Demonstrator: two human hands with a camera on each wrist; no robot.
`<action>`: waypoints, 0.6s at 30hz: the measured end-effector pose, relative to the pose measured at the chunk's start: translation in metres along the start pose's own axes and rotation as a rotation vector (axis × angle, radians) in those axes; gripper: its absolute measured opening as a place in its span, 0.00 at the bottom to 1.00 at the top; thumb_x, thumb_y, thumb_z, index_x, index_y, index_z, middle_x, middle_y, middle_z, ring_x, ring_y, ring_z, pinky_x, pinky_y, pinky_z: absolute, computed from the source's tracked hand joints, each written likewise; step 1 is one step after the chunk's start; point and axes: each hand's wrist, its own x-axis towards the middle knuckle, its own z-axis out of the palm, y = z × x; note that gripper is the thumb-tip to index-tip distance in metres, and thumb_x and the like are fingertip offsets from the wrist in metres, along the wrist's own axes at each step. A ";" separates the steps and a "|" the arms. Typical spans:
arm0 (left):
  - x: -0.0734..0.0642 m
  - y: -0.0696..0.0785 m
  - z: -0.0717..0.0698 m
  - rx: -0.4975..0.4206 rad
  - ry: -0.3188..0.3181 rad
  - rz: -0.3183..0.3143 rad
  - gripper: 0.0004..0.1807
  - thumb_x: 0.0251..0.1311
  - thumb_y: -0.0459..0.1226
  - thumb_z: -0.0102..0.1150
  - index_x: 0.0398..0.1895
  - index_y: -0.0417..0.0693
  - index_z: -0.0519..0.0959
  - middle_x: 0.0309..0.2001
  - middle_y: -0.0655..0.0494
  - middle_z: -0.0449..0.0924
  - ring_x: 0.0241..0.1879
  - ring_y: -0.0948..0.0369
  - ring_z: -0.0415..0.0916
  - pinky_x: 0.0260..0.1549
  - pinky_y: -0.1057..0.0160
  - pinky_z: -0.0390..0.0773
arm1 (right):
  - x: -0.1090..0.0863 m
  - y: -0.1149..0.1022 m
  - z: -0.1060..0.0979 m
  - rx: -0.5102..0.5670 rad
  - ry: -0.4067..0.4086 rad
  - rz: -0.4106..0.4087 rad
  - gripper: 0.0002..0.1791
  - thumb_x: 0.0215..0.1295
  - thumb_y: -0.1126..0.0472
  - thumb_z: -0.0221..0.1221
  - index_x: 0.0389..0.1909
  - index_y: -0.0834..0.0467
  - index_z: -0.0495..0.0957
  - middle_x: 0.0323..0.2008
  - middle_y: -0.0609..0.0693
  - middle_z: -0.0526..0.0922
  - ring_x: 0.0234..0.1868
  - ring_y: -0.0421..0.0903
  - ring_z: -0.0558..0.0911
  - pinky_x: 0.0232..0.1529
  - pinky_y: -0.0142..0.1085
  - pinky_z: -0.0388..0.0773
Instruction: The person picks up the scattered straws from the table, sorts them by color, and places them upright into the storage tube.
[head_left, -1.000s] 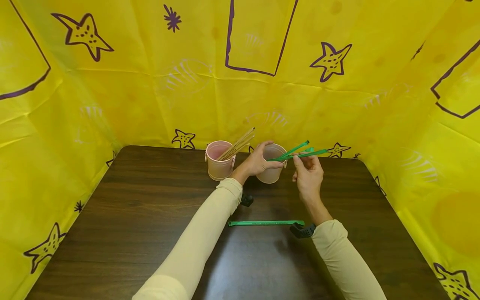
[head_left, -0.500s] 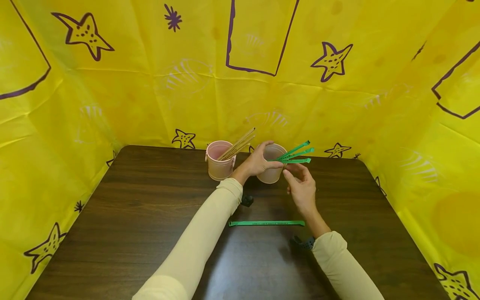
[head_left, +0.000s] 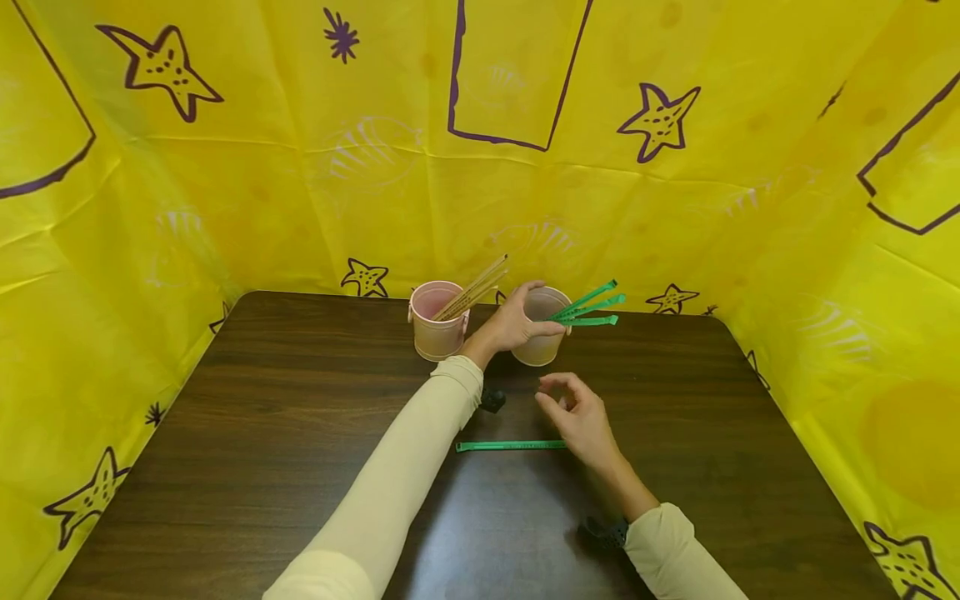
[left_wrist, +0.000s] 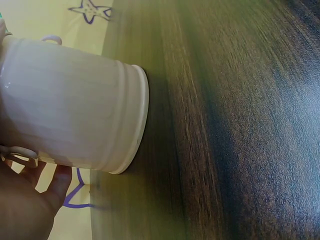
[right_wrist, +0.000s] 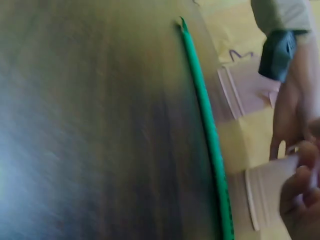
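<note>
My left hand (head_left: 517,323) grips the pale bucket (head_left: 537,352) on the right by its rim, thumb across the near side. Several green wrapped straws (head_left: 596,306) lean out of that bucket to the right. In the left wrist view the bucket (left_wrist: 75,105) stands on the table with my fingers (left_wrist: 59,186) at its handle side. My right hand (head_left: 585,421) hovers in front of the bucket, fingers loosely bent and holding nothing. A single green wrapped straw (head_left: 506,446) lies on the table, its right end hidden behind the right hand.
Left of my left hand stands a pink bucket (head_left: 437,337) with several tan wrapped sticks (head_left: 474,292) in it. The dark wooden table (head_left: 300,467) ends at a yellow printed cloth wall (head_left: 300,200) behind and on both sides.
My right hand let go of a green straw in the right bucket, then drew back toward the straw on the table. The left hand has stayed on the bucket.
</note>
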 end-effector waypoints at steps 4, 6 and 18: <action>0.000 0.000 -0.001 0.001 -0.010 -0.003 0.53 0.57 0.55 0.73 0.81 0.59 0.52 0.81 0.49 0.50 0.77 0.45 0.56 0.73 0.40 0.63 | -0.012 -0.006 0.006 -0.164 -0.215 -0.047 0.10 0.67 0.59 0.67 0.47 0.57 0.83 0.36 0.51 0.85 0.20 0.32 0.70 0.22 0.28 0.70; 0.000 0.000 -0.001 -0.002 -0.009 -0.002 0.53 0.58 0.55 0.72 0.81 0.59 0.52 0.80 0.49 0.51 0.76 0.46 0.58 0.72 0.41 0.65 | -0.016 -0.010 0.009 -0.230 -0.319 -0.086 0.11 0.67 0.58 0.68 0.47 0.57 0.83 0.36 0.49 0.84 0.23 0.32 0.73 0.25 0.29 0.73; 0.001 -0.003 0.000 -0.013 -0.015 -0.001 0.54 0.57 0.56 0.72 0.81 0.60 0.51 0.80 0.48 0.50 0.74 0.45 0.60 0.69 0.40 0.68 | -0.030 -0.016 0.024 -0.597 -0.455 -0.263 0.13 0.63 0.54 0.71 0.46 0.52 0.85 0.43 0.44 0.79 0.44 0.41 0.83 0.48 0.36 0.83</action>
